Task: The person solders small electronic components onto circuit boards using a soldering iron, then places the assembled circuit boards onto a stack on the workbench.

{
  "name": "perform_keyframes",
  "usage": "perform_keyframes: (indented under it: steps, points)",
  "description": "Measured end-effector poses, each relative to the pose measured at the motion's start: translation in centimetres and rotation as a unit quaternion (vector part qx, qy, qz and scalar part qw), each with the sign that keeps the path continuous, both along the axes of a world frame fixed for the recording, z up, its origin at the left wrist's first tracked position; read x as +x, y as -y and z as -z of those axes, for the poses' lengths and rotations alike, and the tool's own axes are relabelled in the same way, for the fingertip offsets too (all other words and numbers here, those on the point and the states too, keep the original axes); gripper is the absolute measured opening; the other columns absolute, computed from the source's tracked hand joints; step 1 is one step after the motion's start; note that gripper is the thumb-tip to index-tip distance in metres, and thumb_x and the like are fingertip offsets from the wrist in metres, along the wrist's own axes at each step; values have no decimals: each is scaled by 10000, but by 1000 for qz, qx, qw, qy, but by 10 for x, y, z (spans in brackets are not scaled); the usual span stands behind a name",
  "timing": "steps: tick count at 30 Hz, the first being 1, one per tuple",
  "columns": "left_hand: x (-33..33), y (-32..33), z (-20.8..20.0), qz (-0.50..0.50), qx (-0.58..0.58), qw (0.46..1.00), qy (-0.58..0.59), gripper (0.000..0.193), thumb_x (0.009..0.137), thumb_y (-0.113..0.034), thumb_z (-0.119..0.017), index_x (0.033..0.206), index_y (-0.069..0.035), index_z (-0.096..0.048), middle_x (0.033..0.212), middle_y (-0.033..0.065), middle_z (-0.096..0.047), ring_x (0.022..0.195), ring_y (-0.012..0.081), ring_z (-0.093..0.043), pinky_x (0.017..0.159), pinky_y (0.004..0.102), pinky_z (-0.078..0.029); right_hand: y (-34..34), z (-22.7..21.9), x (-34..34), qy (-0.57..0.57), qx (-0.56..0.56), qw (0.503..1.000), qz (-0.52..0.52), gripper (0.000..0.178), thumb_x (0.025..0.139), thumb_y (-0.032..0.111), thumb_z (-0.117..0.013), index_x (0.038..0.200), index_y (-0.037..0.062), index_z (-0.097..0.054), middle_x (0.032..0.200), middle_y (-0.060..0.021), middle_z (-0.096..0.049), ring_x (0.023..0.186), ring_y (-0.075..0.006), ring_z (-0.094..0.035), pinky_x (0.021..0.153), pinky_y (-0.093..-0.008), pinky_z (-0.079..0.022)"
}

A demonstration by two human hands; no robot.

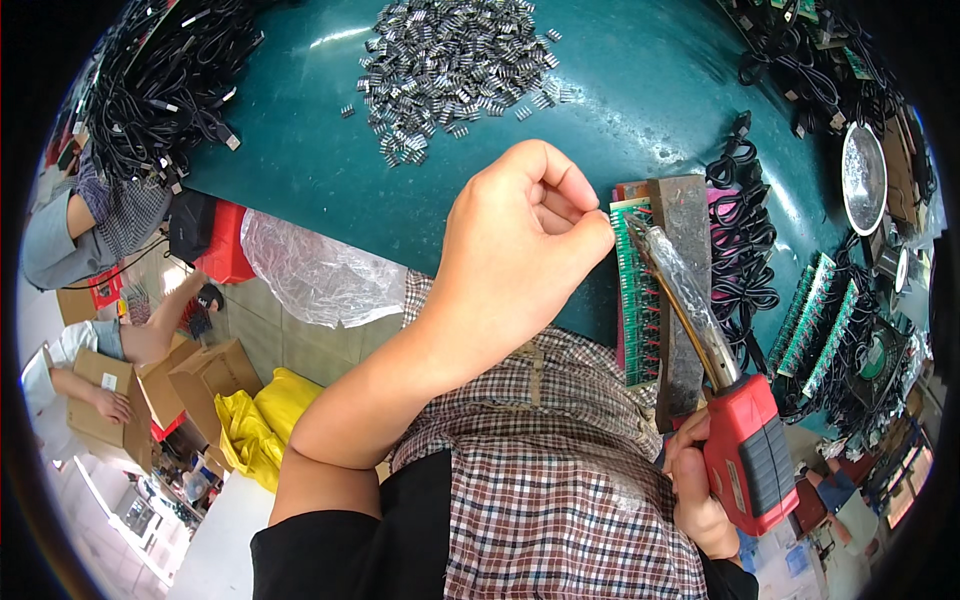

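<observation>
My left hand (520, 230) is closed in a pinch beside the far end of a green circuit board strip (629, 290). Whatever sits between the thumb and fingertip is too small or hidden to name. In my right hand (703, 500) is a red and black soldering gun (750, 455), its long metal barrel slanting away to the left. The tip is at the far part of the strip, near some thin red wires. A dark, worn bar (684, 290) lies along the strip's right side, partly under the barrel. Black cables (740, 260) are bundled right of the bar.
A heap of small black-and-metal connectors (450, 65) covers the table's far middle. Black cables with plugs (165, 85) pile up at the far left. More board strips (805, 315) and a metal bowl (864, 180) are at right. Other people work beside cardboard boxes (215, 380) at left.
</observation>
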State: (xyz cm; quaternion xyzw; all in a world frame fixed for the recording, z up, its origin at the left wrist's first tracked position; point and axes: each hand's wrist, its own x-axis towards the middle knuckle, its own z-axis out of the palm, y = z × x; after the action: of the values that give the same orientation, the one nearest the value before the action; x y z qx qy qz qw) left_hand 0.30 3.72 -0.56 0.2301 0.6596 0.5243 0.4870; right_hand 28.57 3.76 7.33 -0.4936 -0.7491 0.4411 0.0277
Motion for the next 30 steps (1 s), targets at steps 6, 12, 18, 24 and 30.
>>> perform_keyframes:
  steps: [6, 12, 18, 24, 30]
  points:
    - [1, 0, -1, 0, -3, 1000, -2, 152, 881, 44, -680, 935, -15, -551, 850, 65, -685, 711, 102, -684, 657, 245, -586, -6, -3, -4, -15, -50, 999, -3, 146, 786, 130, -697, 903, 44, -688, 780, -106, -636, 650, -293, -632, 613, -372, -510]
    - [1, -1, 1, 1, -1, 1000, -10, 148, 884, 40, -682, 935, -11, -553, 845, 59, -677, 709, 98, -681, 657, 242, -587, -7, -4, -4, -15, -56, 998, 2, 172, 806, 145, -699, 940, 36, -690, 813, -113, -647, 689, -300, -647, 643, -377, -522]
    - [0, -2, 0, 2, 6, 1000, -10, 145, 882, 41, -679, 932, -4, -551, 837, 52, -660, 707, 90, -671, 656, 248, -593, -9, -5, -7, -15, -80, 997, 12, 185, 816, 150, -700, 959, 33, -691, 834, -118, -653, 709, -303, -655, 666, -377, -530]
    - [2, -2, -1, 1, 0, 1000, -9, 145, 882, 40, -675, 930, -10, -548, 835, 45, -653, 702, 79, -658, 657, 247, -596, -8, -7, -8, 0, -79, 997, 0, 166, 828, 148, -701, 950, 35, -692, 843, -118, -658, 716, -305, -660, 671, -378, -533]
    - [2, -2, -1, 0, -1, 1000, -10, 151, 881, 36, -682, 923, -18, -547, 831, 37, -650, 701, 72, -653, 644, 240, -590, -3, -9, -3, 21, -39, 999, 8, 152, 837, 165, -704, 926, 41, -694, 801, -100, -661, 681, -293, -656, 644, -370, -526]
